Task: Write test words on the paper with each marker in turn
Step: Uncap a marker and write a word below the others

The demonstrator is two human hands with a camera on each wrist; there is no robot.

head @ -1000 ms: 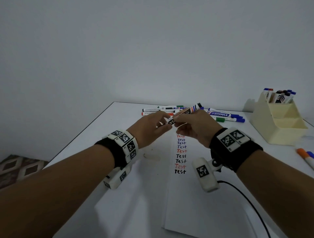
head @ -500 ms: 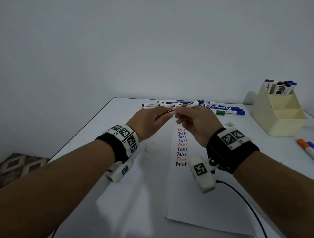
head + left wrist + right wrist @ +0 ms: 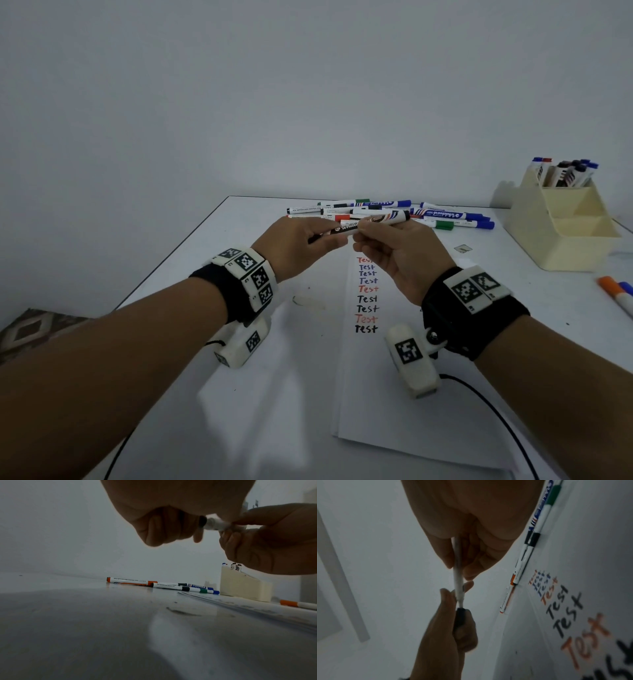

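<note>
A black whiteboard marker [image 3: 387, 218] is held nearly level above the top of the paper [image 3: 383, 394]. My right hand [image 3: 363, 236] pinches its white barrel [image 3: 458, 573]. My left hand [image 3: 334, 240] grips the black cap [image 3: 460, 616] at the marker's left end. In the right wrist view a narrow neck shows between cap and barrel. From the left wrist view the cap [image 3: 203, 521] pokes out of my curled left fingers [image 3: 168, 528]. The paper carries a column of the word "Test" [image 3: 367, 298] in red, blue and black.
Several capped markers [image 3: 445, 216] lie in a pile at the table's far edge. A cream organiser [image 3: 561, 236] holding more markers stands at the back right. An orange marker [image 3: 613, 291] lies by the right edge. A black cable [image 3: 496, 411] crosses the paper's right side.
Both hands have risen a little from the paper with the marker, which now lies flatter. My left fingers have closed further over its cap end.
</note>
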